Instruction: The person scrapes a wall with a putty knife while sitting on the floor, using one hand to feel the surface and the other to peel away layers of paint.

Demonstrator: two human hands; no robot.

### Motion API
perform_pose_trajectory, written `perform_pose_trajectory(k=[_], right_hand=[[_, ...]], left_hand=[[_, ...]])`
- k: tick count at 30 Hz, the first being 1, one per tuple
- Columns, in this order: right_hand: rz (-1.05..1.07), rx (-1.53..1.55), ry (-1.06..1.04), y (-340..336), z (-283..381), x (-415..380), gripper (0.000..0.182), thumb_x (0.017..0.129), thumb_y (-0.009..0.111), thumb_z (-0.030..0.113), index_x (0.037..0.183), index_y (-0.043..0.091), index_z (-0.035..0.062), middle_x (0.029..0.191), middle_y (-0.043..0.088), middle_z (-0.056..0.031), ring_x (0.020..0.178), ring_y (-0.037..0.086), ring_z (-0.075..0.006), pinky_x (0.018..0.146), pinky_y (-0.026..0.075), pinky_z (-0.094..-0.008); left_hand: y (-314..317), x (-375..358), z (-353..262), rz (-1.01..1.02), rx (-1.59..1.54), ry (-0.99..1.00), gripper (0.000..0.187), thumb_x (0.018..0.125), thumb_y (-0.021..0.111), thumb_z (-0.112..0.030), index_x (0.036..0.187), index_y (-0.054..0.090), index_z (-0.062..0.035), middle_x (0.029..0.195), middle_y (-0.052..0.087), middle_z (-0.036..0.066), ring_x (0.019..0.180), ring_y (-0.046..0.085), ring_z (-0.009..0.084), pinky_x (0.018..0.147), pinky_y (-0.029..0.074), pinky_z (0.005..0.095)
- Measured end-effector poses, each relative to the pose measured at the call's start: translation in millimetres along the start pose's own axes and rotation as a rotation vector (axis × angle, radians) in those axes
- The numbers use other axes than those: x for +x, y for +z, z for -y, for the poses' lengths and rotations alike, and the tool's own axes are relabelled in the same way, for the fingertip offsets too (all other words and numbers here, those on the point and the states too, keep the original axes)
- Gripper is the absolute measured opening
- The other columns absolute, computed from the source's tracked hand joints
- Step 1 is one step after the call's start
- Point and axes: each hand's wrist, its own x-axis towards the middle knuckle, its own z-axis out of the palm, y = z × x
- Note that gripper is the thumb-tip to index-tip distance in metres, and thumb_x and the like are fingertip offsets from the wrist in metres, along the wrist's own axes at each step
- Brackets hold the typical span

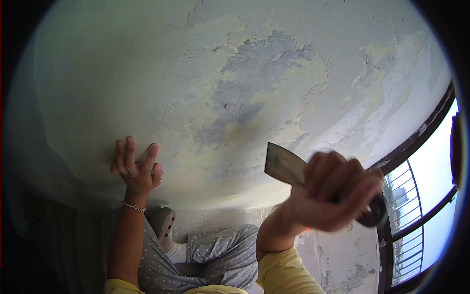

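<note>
A scraper with a wide metal blade [284, 164] and a dark rounded handle end is gripped in my right hand [335, 193], its fingers wrapped round the handle. The blade points left and up, in front of the wall; whether it touches the wall I cannot tell. My left hand [137, 164] has its fingers spread, with the fingertips at the wall [98, 98], and holds nothing. The wall carries grey bare patches [245, 73] and flaking pale paint around them, above and between my hands.
At the right is a dark-framed window [426, 206] with bars outside. Below are my bent legs in grey dotted trousers [210, 250] and a brown shoe [164, 225]. A lower surface with worn patches [347, 255] lies at the lower right.
</note>
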Motion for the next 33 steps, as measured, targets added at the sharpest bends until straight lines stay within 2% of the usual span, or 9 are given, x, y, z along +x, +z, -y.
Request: perform_pose_trajectory(k=[2,8,11,13,18,20,22,30,33], right_hand=[[-0.072,-0.032,0.29,-1,-24,-5,0.036,0.102,0.042,0.024,0.069,0.035,0.0126,0.044,0.029,0.0042,0.032,0.02,-0.0061,0.031,0.016,-0.0241],[0.034,0.075,-0.072,-4,23,7,0.037,0.104,0.029,0.029,0.07,0.032,0.0156,0.047,0.027,0.0028,0.032,0.019,-0.0057,0.029,0.019,-0.0219],[0.071,0.016,0.08,-13,-4,-1,0.031,0.103,0.041,0.027,0.077,0.034,0.0115,0.047,0.034,0.001,0.035,0.026,-0.0074,0.031,0.023,-0.0234],[0.079,0.051,0.188,-9,-19,-3,0.03,0.1,0.049,0.023,0.075,0.036,0.0125,0.047,0.036,0.0005,0.036,0.027,-0.008,0.032,0.022,-0.0255],[0.072,0.04,-0.102,-3,22,2,0.036,0.105,0.029,0.03,0.071,0.031,0.0148,0.048,0.027,0.004,0.034,0.019,-0.0056,0.031,0.019,-0.0218],[0.047,0.056,-0.105,-2,21,3,0.036,0.105,0.031,0.028,0.072,0.033,0.0141,0.047,0.028,0.0038,0.034,0.019,-0.0059,0.031,0.019,-0.0222],[-0.022,-0.079,0.174,8,-20,-6,0.035,0.105,0.032,0.027,0.072,0.034,0.0134,0.045,0.03,0.0033,0.034,0.02,-0.0067,0.031,0.02,-0.0231],[0.136,0.032,-0.068,0,19,2,0.035,0.105,0.032,0.029,0.073,0.032,0.0145,0.047,0.03,0.0026,0.034,0.023,-0.0065,0.031,0.023,-0.0227],[0.08,0.042,0.324,0,-29,-7,0.03,0.103,0.039,0.021,0.074,0.034,0.013,0.043,0.033,0.0006,0.032,0.024,-0.0067,0.031,0.023,-0.0239]], left_hand=[[-2,2,0,0.001,0.01,0.038,0.046,0.098,0.035,-0.04,0.138,0.047,-0.022,0.148,0.036,0.019,0.133,0.035,0.04,0.1,0.025,0.0447],[0,1,0,0.006,0.005,0.033,0.046,0.098,0.035,-0.039,0.138,0.047,-0.0214,0.148,0.035,0.02,0.133,0.035,0.0404,0.101,0.025,0.0449],[1,1,-1,-0.016,-0.005,0.035,0.046,0.098,0.035,-0.038,0.138,0.047,-0.0207,0.149,0.034,0.021,0.133,0.034,0.0409,0.101,0.025,0.0449],[3,-1,-1,-0.024,-0.013,-0.03,0.042,0.097,0.035,-0.042,0.135,0.051,-0.0303,0.148,0.037,0.015,0.132,0.037,0.0362,0.099,0.025,0.0431],[6,-1,0,-0.033,-0.017,-0.032,0.043,0.097,0.036,-0.042,0.135,0.051,-0.0304,0.148,0.037,0.015,0.132,0.037,0.0366,0.099,0.025,0.0435],[3,-2,0,-0.033,-0.024,-0.024,0.043,0.097,0.036,-0.043,0.136,0.05,-0.0305,0.148,0.037,0.015,0.132,0.037,0.0369,0.099,0.025,0.0437],[3,-2,-1,-0.026,-0.028,-0.039,0.043,0.097,0.036,-0.043,0.135,0.051,-0.0305,0.148,0.037,0.016,0.131,0.037,0.0375,0.099,0.025,0.044],[4,-4,0,-0.022,-0.031,-0.032,0.043,0.097,0.035,-0.043,0.136,0.05,-0.0302,0.148,0.036,0.016,0.131,0.038,0.0377,0.1,0.025,0.0439],[2,-2,-1,-0.022,-0.03,-0.031,0.043,0.097,0.035,-0.043,0.136,0.05,-0.03,0.148,0.036,0.016,0.131,0.038,0.0374,0.1,0.025,0.0436]])
